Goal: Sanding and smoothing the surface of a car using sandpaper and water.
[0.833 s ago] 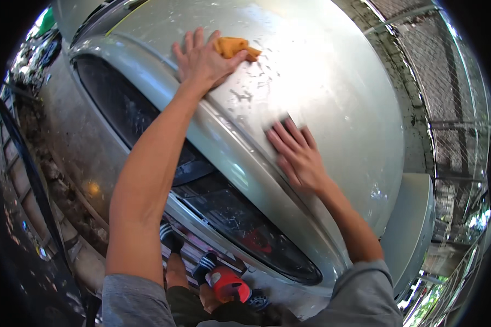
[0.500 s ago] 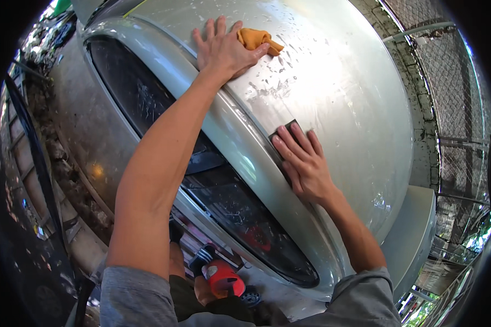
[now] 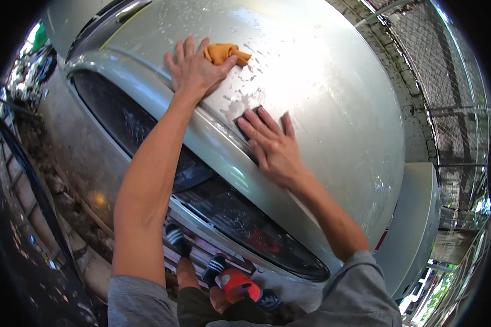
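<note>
A silver car roof (image 3: 333,82), wet with drops and smears near the hands, stretches out before me. My left hand (image 3: 193,71) rests palm down on it with fingers spread, beside the roof's side channel. A folded orange cloth (image 3: 221,53) is tucked between that hand's thumb and index finger, the thumb lying over its edge. Closer to me, my right hand (image 3: 273,144) presses a dark rectangular pad (image 3: 240,121) flat against the roof near the same channel. The fingers cover most of the pad; only its edges and corners show.
Below the roof edge runs the dark side window (image 3: 245,212). My feet stand on a slatted support (image 3: 199,248), with a red object (image 3: 237,286) below. A brick wall (image 3: 390,65) and wire fence (image 3: 453,71) border the far right; rubble (image 3: 65,180) lies at left.
My right hand has slid the pad forward along the roof edge, closer to my left hand. The left hand and cloth keep their place on the roof. The whole view has shifted.
</note>
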Available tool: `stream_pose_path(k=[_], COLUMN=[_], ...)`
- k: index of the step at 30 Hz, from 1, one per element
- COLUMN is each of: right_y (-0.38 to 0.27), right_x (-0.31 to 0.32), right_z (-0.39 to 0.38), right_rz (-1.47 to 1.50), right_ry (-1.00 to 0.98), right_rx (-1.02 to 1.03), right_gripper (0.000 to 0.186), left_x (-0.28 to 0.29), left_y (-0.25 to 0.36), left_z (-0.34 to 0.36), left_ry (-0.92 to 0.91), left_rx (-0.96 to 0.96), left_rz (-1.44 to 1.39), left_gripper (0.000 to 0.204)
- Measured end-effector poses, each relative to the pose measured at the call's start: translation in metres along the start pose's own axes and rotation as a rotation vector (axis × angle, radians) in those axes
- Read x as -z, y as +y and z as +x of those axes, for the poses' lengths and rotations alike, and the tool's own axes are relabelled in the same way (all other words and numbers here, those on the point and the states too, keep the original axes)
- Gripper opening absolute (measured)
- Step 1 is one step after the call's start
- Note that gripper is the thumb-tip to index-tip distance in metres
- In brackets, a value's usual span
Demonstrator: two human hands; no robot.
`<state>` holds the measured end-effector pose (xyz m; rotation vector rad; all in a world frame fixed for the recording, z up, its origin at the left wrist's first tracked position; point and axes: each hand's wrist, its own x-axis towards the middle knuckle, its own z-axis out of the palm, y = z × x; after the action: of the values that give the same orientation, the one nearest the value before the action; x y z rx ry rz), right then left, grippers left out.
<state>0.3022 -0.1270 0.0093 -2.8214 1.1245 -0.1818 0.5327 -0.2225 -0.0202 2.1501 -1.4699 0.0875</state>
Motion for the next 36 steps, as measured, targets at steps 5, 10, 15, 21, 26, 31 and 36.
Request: stream_pose_path(k=[5,10,15,21,26,31,36], right_y=[0.006,0.020,-0.013,0.049,0.015,0.046,0.046], right_x=[-0.010,0.005,-0.016,-0.008,0.012,0.005,0.028], right_z=[0.034,0.036,-0.012,0.019,-0.033,-0.016,-0.137], right_rz=[-0.088,-0.063,-0.088,0.287,-0.061,-0.073,-0.075], right_ry=[0.104,0.013,0.082,-0.544,-0.029,0.029,-0.176], right_rx=[-0.305,-0.314,-0.395,-0.512,-0.211,-0.217,-0.133], right_gripper=[0.055,0.057,0.059,0.053,0.056,0.054,0.055], left_x=[-0.004,-0.010,0.010,0.028,0.019,-0.004,0.001], left_y=[0.002,0.004,0.053,0.130,0.051,0.037,0.043], left_z=[-0.001,0.018,-0.002,-0.055,-0.054,-0.038,-0.032], left_ry=[0.053,0.074,-0.091,-0.225,-0.072,0.034,0.028], left_rx=[-0.013,-0.609,-0.579,-0.797,-0.646,0.018,0.041], left_rz=[-0.047,-0.459,-0.619,-0.737,-0.507,-0.152,-0.113], left_gripper=[0.090,0.053,0.014,0.014,0.045,0.095,0.094])
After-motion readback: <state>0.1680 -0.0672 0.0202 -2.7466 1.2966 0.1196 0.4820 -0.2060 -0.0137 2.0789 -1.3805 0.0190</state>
